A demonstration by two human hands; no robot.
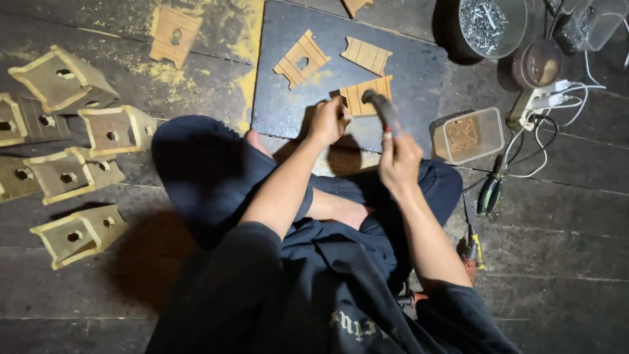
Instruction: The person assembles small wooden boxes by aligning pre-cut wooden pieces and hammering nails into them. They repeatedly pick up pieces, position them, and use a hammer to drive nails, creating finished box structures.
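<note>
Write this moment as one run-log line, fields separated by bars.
left hand steadies slatted wood panel | right hand grips hammer above it | dark board underneath | box of nails to the right

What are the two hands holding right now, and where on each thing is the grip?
The right hand grips a hammer by its handle, head up. The left hand pinches the left edge of a small wooden panel lying on the dark board.

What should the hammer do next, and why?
Probably a short tap straight down. The right hand holds the hammer with its head just over the small slatted wood piece, while the left hand pinches at that piece's edge on the dark board. Any nail there is too small to see.
</note>
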